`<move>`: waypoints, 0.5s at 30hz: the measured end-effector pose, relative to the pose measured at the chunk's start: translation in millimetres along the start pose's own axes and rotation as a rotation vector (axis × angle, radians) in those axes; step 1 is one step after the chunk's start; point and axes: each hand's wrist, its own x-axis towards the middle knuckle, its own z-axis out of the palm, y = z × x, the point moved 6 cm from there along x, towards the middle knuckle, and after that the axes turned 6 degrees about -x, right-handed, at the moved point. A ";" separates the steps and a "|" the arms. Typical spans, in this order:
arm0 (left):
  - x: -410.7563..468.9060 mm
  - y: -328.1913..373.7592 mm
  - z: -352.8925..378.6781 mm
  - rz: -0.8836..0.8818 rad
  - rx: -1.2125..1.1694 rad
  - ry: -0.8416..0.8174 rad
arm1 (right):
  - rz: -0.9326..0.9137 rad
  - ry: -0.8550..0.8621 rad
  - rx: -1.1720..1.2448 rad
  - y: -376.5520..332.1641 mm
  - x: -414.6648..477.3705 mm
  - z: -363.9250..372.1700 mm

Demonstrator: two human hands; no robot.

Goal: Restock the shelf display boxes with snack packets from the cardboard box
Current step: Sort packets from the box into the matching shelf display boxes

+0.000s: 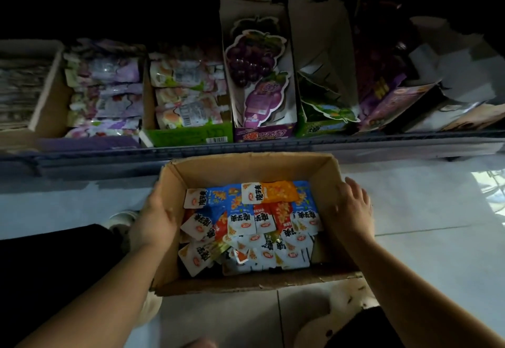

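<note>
Head view: I am steadying the open brown cardboard box (246, 168) on the floor. My left hand (157, 219) at nine o'clock is clasping its wall, thumb inside, and my right hand (352, 211) at three o'clock is pressing flat against it. Blue, red and orange snack packets (259, 224), reading 魔芋爽, are lying loose inside. An uneven lift risks buckling the soft walls and spilling them. Colourful shelf display boxes (188, 136) are waiting at twelve o'clock.

My cardboard box (246, 161) sits on the pale tiled floor (410, 211) right before the low shelf (355, 144), where display boxes (325, 129) stand side by side: a brown one (49, 93), a green one (188, 136), a purple grape one (263, 133).
</note>
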 end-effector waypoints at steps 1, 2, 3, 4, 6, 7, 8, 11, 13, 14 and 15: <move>2.7 5.2 0.8 0.044 0.005 -0.006 | -0.057 0.020 -0.044 -10.4 0.8 2.1; 6.0 8.9 1.6 0.083 0.028 -0.017 | -0.118 0.009 -0.071 -21.8 1.8 7.1; 9.6 10.1 2.4 0.115 0.060 -0.027 | -0.185 -0.024 -0.082 -34.1 3.0 15.8; 13.4 9.1 3.7 0.146 0.094 -0.033 | -0.254 -0.072 -0.082 -45.7 4.8 28.1; 19.8 2.4 7.6 0.194 0.135 -0.037 | -0.336 -0.205 -0.097 -63.5 10.8 57.4; 22.3 -1.3 9.8 0.202 0.135 -0.037 | -0.343 -0.272 -0.115 -68.9 14.6 71.9; 24.2 -4.3 11.9 0.201 0.126 -0.035 | -0.336 -0.330 -0.132 -72.6 18.5 85.4; 27.5 -8.6 15.7 0.189 0.113 -0.014 | -0.330 -0.413 -0.138 -81.6 30.6 119.1; 29.5 -8.6 16.5 0.204 0.112 -0.002 | -0.344 -0.423 -0.183 -86.4 42.6 134.4; 30.7 -9.1 17.2 0.197 0.111 -0.006 | -0.355 -0.421 -0.231 -88.3 49.4 140.7; 31.8 -9.4 18.0 0.187 0.108 -0.010 | -0.367 -0.413 -0.274 -89.9 56.6 145.9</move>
